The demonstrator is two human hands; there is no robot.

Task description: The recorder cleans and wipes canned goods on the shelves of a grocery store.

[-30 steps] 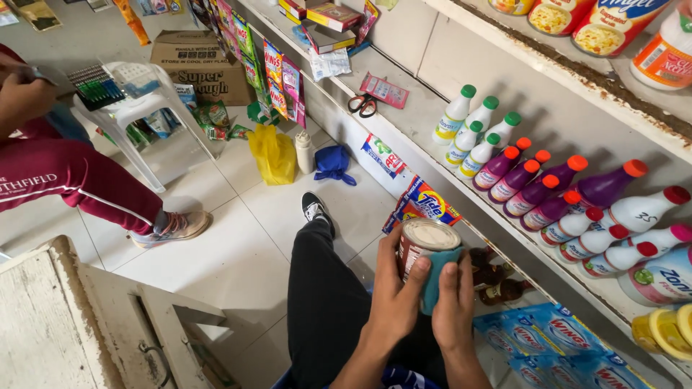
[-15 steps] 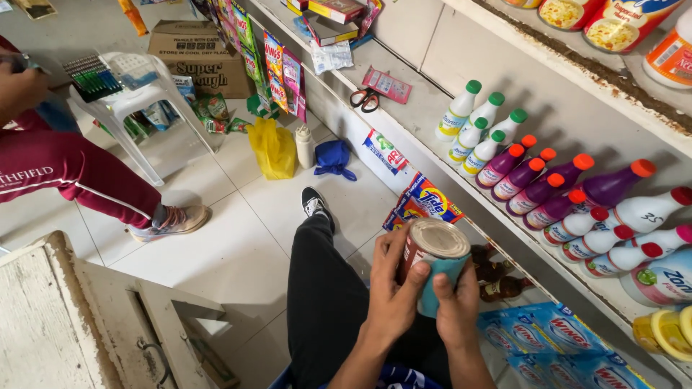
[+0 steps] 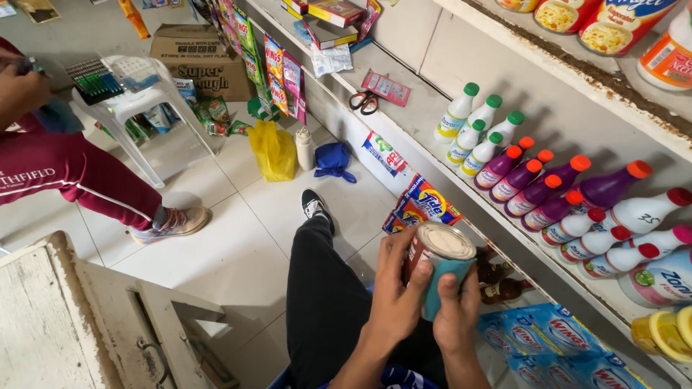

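Bottles (image 3: 548, 187) crowd the shelf (image 3: 425, 122); floor (image 3: 216, 238) open.

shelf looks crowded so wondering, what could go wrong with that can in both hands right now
The tin can is gripped only at its sides by the left hand and right hand, above the person's leg, so a slip could drop it there. The shelf beside it holds tightly packed bottles near the edge; a bump might topple several.

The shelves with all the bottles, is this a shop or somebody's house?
Most likely a small shop. The shelf holds rows of matching bottles, sachet strips hang from its edge, and a cardboard carton sits on the floor. Both hands hold a tin can.
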